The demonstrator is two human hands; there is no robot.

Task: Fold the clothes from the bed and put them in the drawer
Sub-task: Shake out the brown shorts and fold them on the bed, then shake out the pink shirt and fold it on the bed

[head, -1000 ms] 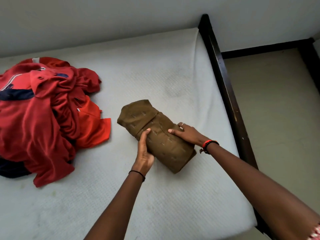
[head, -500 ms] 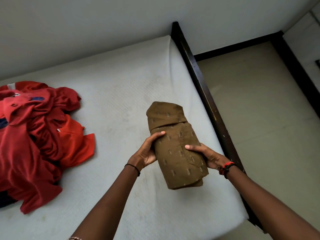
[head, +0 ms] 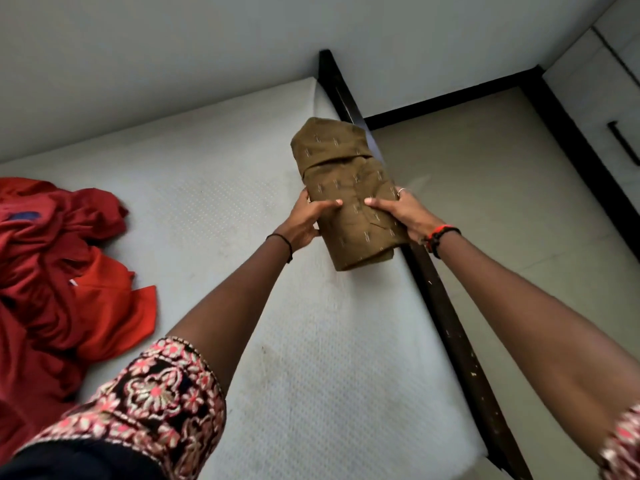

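**One brown bundle, held up in two hands over the edge of the bed**

There is one folded brown garment [head: 346,199], speckled with small pale marks, and two hands on it. It hangs clear of the bed [head: 242,202], above the right edge of the mattress where the dark bed frame [head: 446,317] runs. Its long axis runs away from the person: the near end is low and blunt, and the far end, with a flap folded over it, rises toward the wall and leans a little left.

The left hand [head: 304,221] clasps the bundle's left side. Its thumb lies flat across the front and its other fingers [head: 304,199] curl round the side. The right hand [head: 403,216] takes the right side the same way, thumb on the front, with its fingers [head: 401,199] wrapped round the edge. The two thumb tips sit close together but do not touch. A black band [head: 282,242] circles the left wrist and a red and black bracelet [head: 440,235] the right.

At the left of the bed lies one heap of red clothes [head: 59,271]; how many pieces are in it I cannot tell. One embroidered sleeve [head: 156,393] shows on the left arm. At the far right one dark handle [head: 621,142] sits on a pale cabinet front.
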